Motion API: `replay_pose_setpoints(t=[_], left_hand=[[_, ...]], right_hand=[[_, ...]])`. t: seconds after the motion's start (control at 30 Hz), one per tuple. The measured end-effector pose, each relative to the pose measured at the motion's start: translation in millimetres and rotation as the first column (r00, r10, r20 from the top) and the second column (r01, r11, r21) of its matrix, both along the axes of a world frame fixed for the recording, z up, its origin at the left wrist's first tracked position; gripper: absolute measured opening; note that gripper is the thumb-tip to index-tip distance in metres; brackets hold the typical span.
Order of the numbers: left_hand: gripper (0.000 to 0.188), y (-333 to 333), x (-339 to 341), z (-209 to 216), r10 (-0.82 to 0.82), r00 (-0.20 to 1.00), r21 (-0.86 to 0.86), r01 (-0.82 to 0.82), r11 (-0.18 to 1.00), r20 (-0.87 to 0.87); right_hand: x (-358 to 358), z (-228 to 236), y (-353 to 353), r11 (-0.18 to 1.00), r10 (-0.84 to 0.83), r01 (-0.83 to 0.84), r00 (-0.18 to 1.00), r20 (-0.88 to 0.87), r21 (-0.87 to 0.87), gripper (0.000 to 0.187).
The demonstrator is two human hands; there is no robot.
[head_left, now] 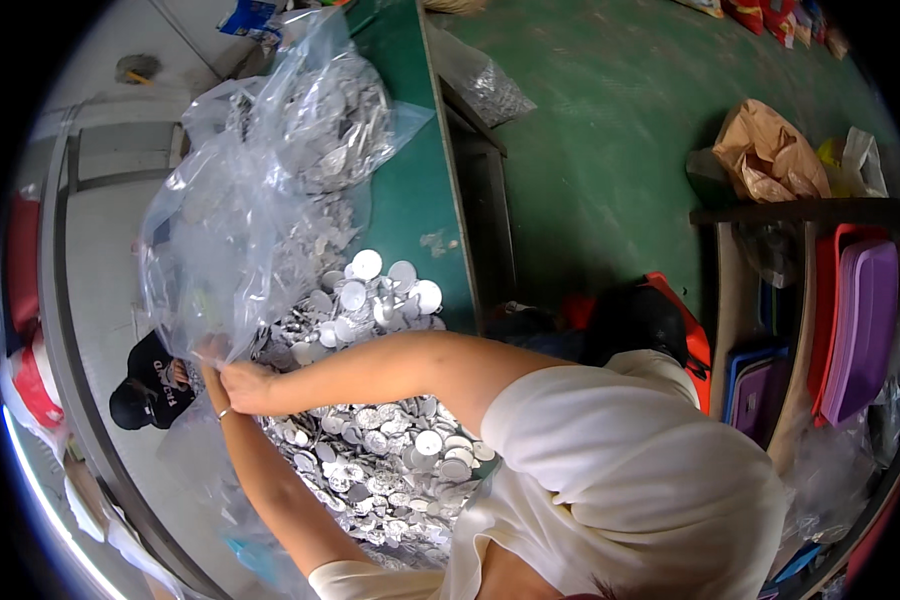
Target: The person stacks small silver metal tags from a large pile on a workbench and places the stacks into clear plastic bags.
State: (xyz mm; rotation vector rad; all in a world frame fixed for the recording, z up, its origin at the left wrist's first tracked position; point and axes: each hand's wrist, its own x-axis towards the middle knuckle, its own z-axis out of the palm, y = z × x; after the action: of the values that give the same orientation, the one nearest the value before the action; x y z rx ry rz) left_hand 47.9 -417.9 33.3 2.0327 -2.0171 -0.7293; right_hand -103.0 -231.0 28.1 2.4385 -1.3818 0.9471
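Observation:
A large clear plastic bag (pixel 205 250) hangs loosely over the left side of the green table. My left hand (pixel 211 350), with a band at its wrist, is at the bag's lower edge, its fingers partly behind the film and closed on it. Right beside it, my right hand (pixel 246 386) is closed on the same edge, its arm reaching across the table. Under and beyond this arm lies a heap of round silver metal discs (pixel 410 450). Flat pale discs (pixel 367 265) top the far part of the heap. Farther back stands a filled clear bag (pixel 335 125) of silvery pieces.
The green table (pixel 415 215) has its right edge beside an open floor. Another bag of silvery pieces (pixel 490 90) lies past that edge. On the right, a shelf (pixel 805 210) holds a brown paper bag (pixel 770 150) and purple trays (pixel 860 320). Across the table, another person (pixel 155 385) in black sits.

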Motion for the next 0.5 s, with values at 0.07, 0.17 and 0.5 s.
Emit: replay_pose_setpoints(t=[0.07, 0.17, 0.5], left_hand=[[0.022, -5.4, 0.9, -1.0, 0.023, 1.000, -0.029, -0.023, 0.999, -0.013], [0.021, -6.9, 10.0, 0.8, 0.052, 0.998, -0.075, -0.055, 0.996, -0.031], [0.019, -20.0, 24.0, -9.1, 0.073, 0.995, -0.184, -0.085, 0.979, -0.069]], right_hand=[[-9.7, 5.4, 0.7, 1.000, 0.005, -0.005, 1.000, 0.031, -0.004, 0.017], [-14.5, 8.8, 4.9, 1.000, 0.031, -0.030, 0.997, 0.067, -0.003, 0.017], [-11.4, -7.0, 0.1, 0.983, -0.175, 0.149, 0.925, -0.337, -0.102, 0.017]])
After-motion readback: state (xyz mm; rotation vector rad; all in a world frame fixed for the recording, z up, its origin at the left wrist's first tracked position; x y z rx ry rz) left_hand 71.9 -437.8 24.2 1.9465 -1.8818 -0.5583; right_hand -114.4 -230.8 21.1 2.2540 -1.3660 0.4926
